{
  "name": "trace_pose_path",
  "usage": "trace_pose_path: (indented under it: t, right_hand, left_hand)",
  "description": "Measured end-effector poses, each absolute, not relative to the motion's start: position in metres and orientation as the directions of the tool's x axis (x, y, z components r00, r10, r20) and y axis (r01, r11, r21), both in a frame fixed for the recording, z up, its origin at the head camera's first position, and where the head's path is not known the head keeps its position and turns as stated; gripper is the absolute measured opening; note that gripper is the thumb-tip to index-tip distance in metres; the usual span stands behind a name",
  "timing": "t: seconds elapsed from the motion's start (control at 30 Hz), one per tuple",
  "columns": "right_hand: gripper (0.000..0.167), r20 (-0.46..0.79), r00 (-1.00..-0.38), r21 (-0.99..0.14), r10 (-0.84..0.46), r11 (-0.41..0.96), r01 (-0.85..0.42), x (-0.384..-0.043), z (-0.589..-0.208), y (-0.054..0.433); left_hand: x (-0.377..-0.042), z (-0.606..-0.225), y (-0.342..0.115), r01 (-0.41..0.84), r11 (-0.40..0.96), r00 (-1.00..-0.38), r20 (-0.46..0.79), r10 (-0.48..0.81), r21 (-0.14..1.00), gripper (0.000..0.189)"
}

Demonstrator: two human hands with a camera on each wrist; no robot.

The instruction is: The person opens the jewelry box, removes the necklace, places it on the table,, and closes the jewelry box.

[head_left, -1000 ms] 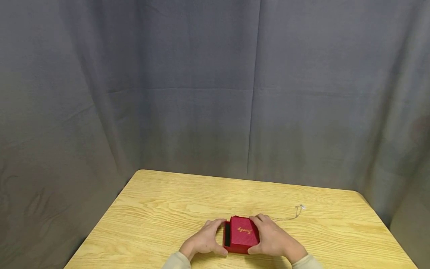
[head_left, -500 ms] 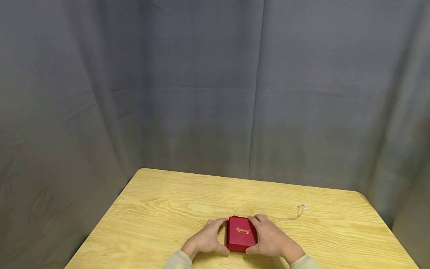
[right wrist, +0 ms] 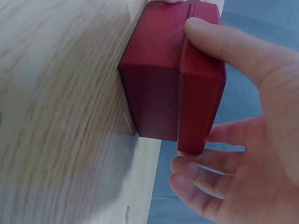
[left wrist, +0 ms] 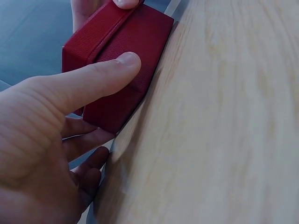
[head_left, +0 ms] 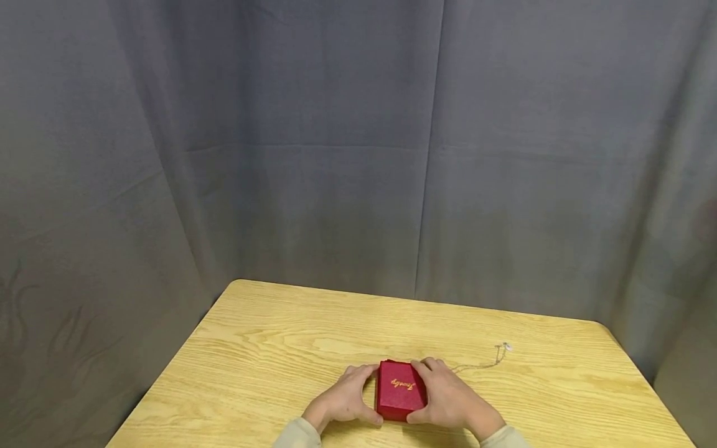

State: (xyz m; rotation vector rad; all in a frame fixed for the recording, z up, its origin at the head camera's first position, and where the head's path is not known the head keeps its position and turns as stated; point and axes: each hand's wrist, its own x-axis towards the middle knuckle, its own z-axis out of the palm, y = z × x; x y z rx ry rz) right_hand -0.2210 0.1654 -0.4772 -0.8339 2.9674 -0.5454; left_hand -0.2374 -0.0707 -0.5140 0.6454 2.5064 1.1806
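A red jewelry box stands on the wooden table. Its lid (head_left: 401,387), lettered "Jewelry" in gold, sits over the base (right wrist: 150,100), and a seam between the two shows in both wrist views. My left hand (head_left: 346,396) grips the base from the left; its thumb (left wrist: 114,70) presses the near side and the fingers reach behind. From the right, my right hand (head_left: 452,396) holds the lid, thumb on the lid's near side and fingers at its far side. The last fingers of the right hand curl free of the box.
Behind the right hand, a thin silver chain (head_left: 482,365) with a small white tag (head_left: 508,346) lies on the wooden table (head_left: 280,336). Grey curtains (head_left: 336,186) hang behind and to both sides of the table.
The lid has shifted left with my right hand and now covers the dark opening that showed along the base's left side. My left hand has hardly moved.
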Motion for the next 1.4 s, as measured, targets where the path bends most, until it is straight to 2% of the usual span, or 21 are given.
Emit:
trace_pose_path:
  t: [0.67,1.07,1.4]
  right_hand:
    - [0.094,0.073,-0.853,-0.327,-0.516,0.796,-0.510,-0.2215,-0.4736,0.1608]
    - [0.095,0.077,-0.849,-0.325,-0.522,0.792,-0.517,-0.2224,-0.4776,0.1616]
    - [0.096,0.078,-0.847,-0.321,-0.525,0.792,-0.520,-0.2246,-0.4799,0.1625]
  left_hand:
    - [-0.2399,-0.5182,-0.0693,0.316,0.574,-0.861,-0.025,0.507,0.756,0.100]
    - [-0.2375,-0.5166,-0.0689,0.279,0.583,-0.866,-0.063,0.496,0.764,0.100]
    - [-0.2346,-0.5134,-0.0673,0.255,0.573,-0.873,-0.070,0.483,0.779,0.110]
